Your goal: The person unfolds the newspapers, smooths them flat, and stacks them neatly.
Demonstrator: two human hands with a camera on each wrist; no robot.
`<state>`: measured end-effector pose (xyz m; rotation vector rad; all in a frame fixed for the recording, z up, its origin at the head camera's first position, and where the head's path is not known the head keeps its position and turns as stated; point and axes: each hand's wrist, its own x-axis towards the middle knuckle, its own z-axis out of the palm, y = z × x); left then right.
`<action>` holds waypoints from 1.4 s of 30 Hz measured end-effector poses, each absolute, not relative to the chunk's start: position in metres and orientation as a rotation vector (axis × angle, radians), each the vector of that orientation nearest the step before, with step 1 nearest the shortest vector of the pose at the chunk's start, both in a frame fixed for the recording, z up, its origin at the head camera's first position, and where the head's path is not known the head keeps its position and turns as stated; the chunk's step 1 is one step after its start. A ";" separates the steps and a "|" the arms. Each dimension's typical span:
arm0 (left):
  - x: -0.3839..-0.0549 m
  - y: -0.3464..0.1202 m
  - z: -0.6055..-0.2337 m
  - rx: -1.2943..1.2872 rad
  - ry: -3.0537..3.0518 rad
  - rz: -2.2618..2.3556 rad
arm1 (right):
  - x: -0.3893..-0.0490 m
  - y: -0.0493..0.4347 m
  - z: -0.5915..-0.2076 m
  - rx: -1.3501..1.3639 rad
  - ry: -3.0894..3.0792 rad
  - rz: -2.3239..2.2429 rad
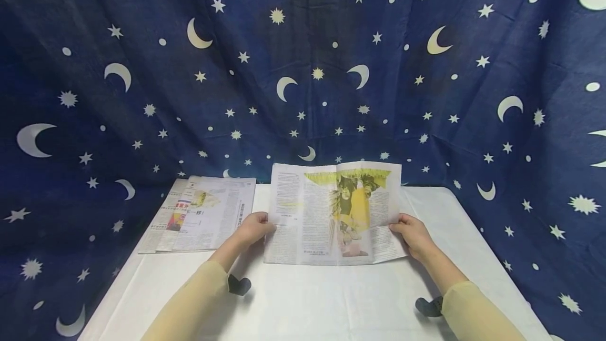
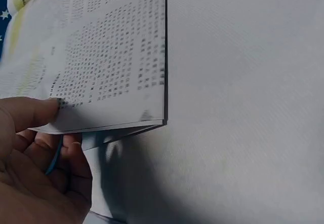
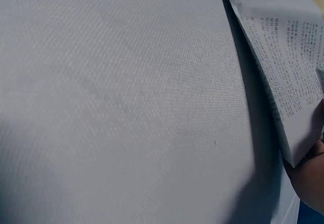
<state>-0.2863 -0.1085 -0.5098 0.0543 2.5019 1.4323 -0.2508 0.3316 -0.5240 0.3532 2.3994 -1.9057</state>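
A newspaper sheet (image 1: 312, 225), printed with columns of text and a yellow picture, is held up between both hands in the head view. My left hand (image 1: 255, 228) pinches its left edge, thumb on the printed face and fingers behind, as the left wrist view of the newspaper (image 2: 111, 57) also shows. My right hand (image 1: 414, 233) grips the opposite edge, thumb in front. Vertical fold creases run down the sheet. In the right wrist view the newspaper (image 3: 283, 72) slants along the right side, with part of the right hand (image 3: 309, 178) at its corner.
Several folded newspapers (image 1: 213, 220) lie overlapping at the table's back left. A white cloth covers the table (image 1: 303, 304). Behind it hangs a dark blue curtain (image 1: 265, 99) with moons and stars. Dark straps (image 1: 239, 285) show at both wrists.
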 end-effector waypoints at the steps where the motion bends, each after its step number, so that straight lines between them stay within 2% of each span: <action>1: -0.285 -0.110 -0.509 0.073 2.509 1.442 | -0.250 0.332 -0.523 0.343 2.397 -1.913; 9: -0.283 -0.117 -0.497 0.254 2.468 1.660 | -0.239 0.341 -0.516 0.238 2.465 -1.921; 17: -0.268 -0.124 -0.489 0.525 2.483 1.678 | -0.221 0.348 -0.508 0.110 2.685 -1.769; 21: -0.253 -0.134 -0.490 0.640 2.562 1.560 | -0.206 0.354 -0.503 -0.089 2.803 -1.716; 26: -0.232 -0.146 -0.492 0.754 2.420 1.512 | -0.184 0.362 -0.495 -0.409 2.589 -1.823; 34: -0.209 -0.155 -0.498 0.859 2.381 1.381 | -0.160 0.369 -0.493 -0.246 2.348 -1.701; 42: -0.196 -0.156 -0.509 1.021 2.489 1.144 | -0.148 0.371 -0.498 -0.540 2.459 -1.436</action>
